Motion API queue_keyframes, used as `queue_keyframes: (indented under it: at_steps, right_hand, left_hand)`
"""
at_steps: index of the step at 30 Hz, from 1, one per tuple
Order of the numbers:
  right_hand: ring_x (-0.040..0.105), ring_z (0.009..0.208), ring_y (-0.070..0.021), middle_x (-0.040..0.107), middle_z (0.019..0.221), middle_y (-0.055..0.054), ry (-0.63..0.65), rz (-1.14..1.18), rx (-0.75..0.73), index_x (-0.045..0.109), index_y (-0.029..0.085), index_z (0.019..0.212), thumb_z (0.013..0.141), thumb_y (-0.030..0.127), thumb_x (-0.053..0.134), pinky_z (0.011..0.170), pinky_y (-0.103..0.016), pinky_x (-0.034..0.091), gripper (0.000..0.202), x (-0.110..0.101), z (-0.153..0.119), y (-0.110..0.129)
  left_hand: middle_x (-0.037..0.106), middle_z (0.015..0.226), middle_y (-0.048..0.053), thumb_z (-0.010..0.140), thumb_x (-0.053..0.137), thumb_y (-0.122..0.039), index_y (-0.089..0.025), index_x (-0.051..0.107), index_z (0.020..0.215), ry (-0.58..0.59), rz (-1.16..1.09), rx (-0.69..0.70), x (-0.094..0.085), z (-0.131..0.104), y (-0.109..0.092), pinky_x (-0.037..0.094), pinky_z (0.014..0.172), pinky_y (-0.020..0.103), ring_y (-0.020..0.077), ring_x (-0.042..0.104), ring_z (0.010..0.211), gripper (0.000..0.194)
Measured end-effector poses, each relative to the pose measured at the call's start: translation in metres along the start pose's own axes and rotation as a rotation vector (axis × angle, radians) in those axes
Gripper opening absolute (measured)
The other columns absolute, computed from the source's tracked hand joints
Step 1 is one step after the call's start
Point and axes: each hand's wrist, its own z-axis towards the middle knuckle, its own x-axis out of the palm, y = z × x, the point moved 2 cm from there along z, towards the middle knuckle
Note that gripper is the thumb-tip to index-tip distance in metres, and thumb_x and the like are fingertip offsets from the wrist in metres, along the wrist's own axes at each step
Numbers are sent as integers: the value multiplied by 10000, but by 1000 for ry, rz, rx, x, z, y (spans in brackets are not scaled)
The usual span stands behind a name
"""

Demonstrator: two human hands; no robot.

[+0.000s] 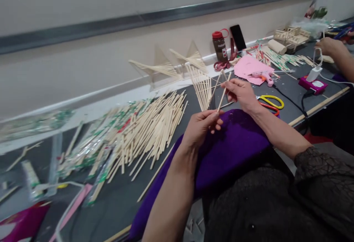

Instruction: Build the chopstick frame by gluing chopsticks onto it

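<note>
My left hand (206,124) pinches the lower end of a thin bamboo chopstick (223,95) between thumb and fingers. Near the upper end of that chopstick, the fingers of my right hand (239,92) are closed on it. It slants up and away over a purple cloth (232,138) at the table edge. Just behind my hands stands a fan-shaped frame of chopsticks (201,89), with more sticks crossing at its right. Two similar twisted stick pieces (157,68) lean near the wall. To the left spreads a heap of loose chopsticks (157,127).
Plastic-wrapped chopstick packs (94,142) lie left. On the right are yellow-handled scissors (272,102), a pink glue gun (264,76) with its cord, a magenta power block (312,85), a red-capped bottle (219,46) and a phone (238,37). Another person's hand (333,52) is at far right.
</note>
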Motion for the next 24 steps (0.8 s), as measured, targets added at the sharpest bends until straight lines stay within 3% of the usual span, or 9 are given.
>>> queue_keyframes:
  at_steps: [3,7,12,17,24]
  right_hand:
    - [480,441,-24,586,616,45,-79,-1,-3,625,166,800,867,368,665,390,-173,252,218,-5,4,0]
    - [488,444,-34,618,652,60,-144,3,11,602,190,980,845,259,657,398,-179,255,161,-7,4,4]
    - [476,451,-41,627,696,69,-133,10,29,550,207,1137,856,252,630,408,-191,270,295,-8,4,7]
    - [459,435,-35,626,665,71,-87,40,32,554,196,1111,890,257,600,400,-189,268,233,-9,6,7]
    - [465,422,-21,642,682,73,62,88,1,540,193,1065,883,360,650,392,-163,288,271,-8,7,3]
  left_hand:
    - [668,610,13,598,857,-416,-151,768,869,5,-11,1,-1,0,-1,337,418,181,82,561,489,389]
    - [646,565,-2,587,854,-405,-153,746,787,-27,32,19,-2,-1,-3,330,427,181,73,536,461,339]
    - [600,508,-14,631,809,-390,-166,701,662,10,143,64,1,-2,-1,326,428,202,78,487,428,250]
    - [579,482,-10,642,794,-362,-168,666,575,126,210,53,5,-2,1,336,433,200,76,474,425,242]
    - [688,639,38,544,827,-368,-156,766,853,217,18,-15,0,-4,1,283,373,194,79,475,423,379]
